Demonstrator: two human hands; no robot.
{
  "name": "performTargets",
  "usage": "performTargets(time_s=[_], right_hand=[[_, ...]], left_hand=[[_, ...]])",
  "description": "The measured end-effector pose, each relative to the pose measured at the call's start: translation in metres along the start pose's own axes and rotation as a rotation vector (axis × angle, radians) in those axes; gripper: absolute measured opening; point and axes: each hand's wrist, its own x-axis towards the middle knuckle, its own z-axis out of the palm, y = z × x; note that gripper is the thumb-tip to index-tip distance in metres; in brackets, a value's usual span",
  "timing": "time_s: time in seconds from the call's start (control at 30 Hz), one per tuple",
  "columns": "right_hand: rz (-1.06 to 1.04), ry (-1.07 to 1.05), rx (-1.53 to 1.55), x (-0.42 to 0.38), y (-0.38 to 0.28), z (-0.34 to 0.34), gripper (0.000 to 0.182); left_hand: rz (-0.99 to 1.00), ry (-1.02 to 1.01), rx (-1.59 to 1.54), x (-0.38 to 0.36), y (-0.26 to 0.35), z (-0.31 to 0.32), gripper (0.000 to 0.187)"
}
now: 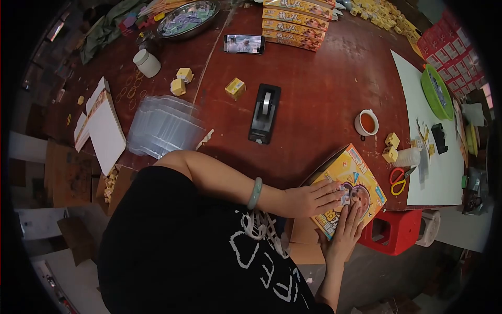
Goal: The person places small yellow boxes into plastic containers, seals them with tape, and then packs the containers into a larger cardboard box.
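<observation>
A yellow printed cardboard box, with a dog picture on its face, sits at the near right edge of the red table. My left hand, with a green bangle on its wrist, lies flat across the box's face, fingers stretched out. From below, my right hand rests on the same face, its fingers straight and their tips near the left hand's. Neither hand is wrapped round anything. Both palms cover part of the print. Beyond the box stands a cup of reddish-brown liquid.
A black tape dispenser and a phone lie mid-table, below stacked yellow boxes. Clear plastic sheets lie left. Scissors and small yellow blocks are at right, above a red stool.
</observation>
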Motion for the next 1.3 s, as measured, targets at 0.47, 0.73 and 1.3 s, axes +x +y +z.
performTargets(time_s=[0.47,0.73,1.3], right_hand=[[0.097,0.129,-0.18,-0.001,-0.026,0.005,0.093],[0.008,0.139,-0.082,-0.003,-0.009,-0.031,0.086],[0.011,0.204,0.058,-0.022,0.007,-0.019,0.082]], left_hand=[[0.189,0.001,-0.02,0.003,-0.01,0.0,0.062],[0.193,-0.018,0.003,0.027,-0.007,-0.024,0.054],[0.127,0.147,0.09,0.012,0.005,0.003,0.036]])
